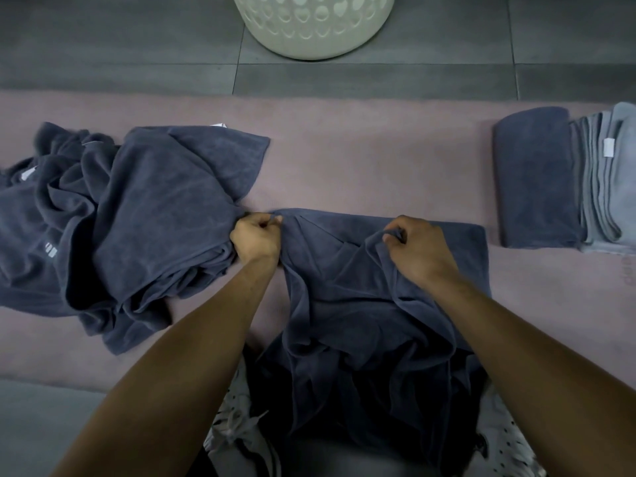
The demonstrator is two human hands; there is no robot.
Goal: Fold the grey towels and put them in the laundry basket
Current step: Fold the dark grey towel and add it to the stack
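A long mauve mat (361, 160) runs left to right across a floor of dark grey tiles (120, 36), whose pale grout lines show at the far side. On the tiles beyond the mat stands a white laundry basket (313, 25) with oval holes in its wall; only its lower part is in view, and what it holds cannot be seen. A dark grey towel (361, 304) lies in the middle of the mat, its far part flat, its near part rumpled and hanging toward the person's lap. The left hand (256, 237) pinches the towel's far-left edge with curled fingers; the right hand (418, 247) pinches a raised fold nearer the middle, fingers likewise curled round the cloth. To the left, touching the left hand, sits a loose heap of unfolded grey towels (113, 218), some with small white tags. At the far right of the mat a folded dark towel (533, 180) lies just beside a stack of lighter grey folded cloths (609, 187). White shoes (241, 428) show at the near edge.
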